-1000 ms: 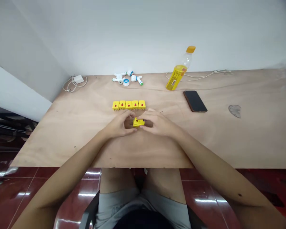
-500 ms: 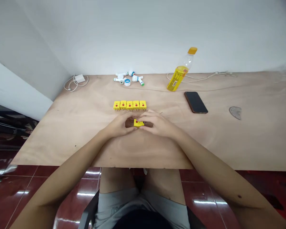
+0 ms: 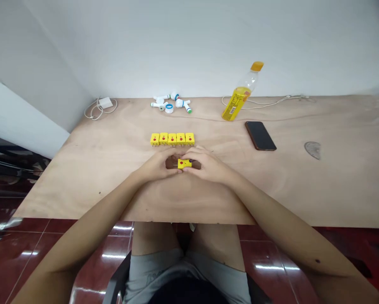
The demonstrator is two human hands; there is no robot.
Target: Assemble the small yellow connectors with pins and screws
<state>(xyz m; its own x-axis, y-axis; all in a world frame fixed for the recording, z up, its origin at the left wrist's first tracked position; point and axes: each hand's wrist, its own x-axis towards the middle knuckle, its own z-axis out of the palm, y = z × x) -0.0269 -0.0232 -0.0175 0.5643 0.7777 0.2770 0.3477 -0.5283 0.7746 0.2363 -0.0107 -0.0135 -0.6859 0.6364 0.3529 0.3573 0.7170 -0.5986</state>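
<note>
Between my two hands is a yellow electrical plug [image 3: 185, 164] with a red dot on its upper face, its thin metal pins pointing left. My left hand [image 3: 156, 166] curls round the pin end, thumb and fingers closed on the plug's left part. From the other side, my right hand [image 3: 210, 164] pinches the body with fingers above and thumb below. Part of the plug is covered by the fingertips. Just beyond the hands, several similar yellow plugs [image 3: 172, 139] lie side by side in a row, pins toward me.
White plastic fittings [image 3: 169, 109] with blue and green rings lie by the wall. A yellow drink bottle [image 3: 236, 101], a dark phone [image 3: 260, 136] and a grey half-round piece [image 3: 312, 150] are to the right. A white charger [image 3: 105, 103] with cable lies far left on the wooden table [image 3: 82, 164].
The plug in my hands has tilted slightly, so more of its upper face shows. Both hands stay almost in place, and the row of plugs is unchanged.
</note>
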